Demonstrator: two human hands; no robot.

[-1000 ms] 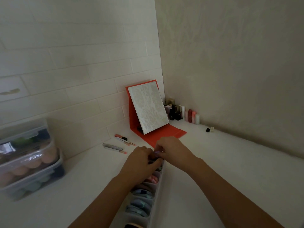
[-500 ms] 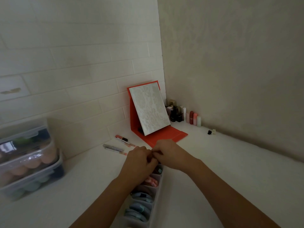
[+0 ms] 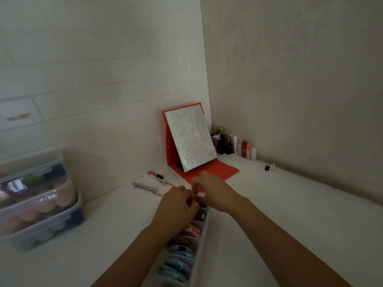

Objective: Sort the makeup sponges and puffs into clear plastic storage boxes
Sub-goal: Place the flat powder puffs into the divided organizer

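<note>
Hands [image 3: 176,206] [image 3: 216,193] barely farther — puff [image 3: 198,197] (lilac) between

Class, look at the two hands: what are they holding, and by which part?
The left hand and right hand pinch a small lilac piece, likely a puff, between them; which part is hidden.

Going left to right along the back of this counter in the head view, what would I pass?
Stacked clear plastic boxes of sponges → silver glittery pen → red folding stand mirror → row of small cosmetic bottles → small black hair clip.
</note>
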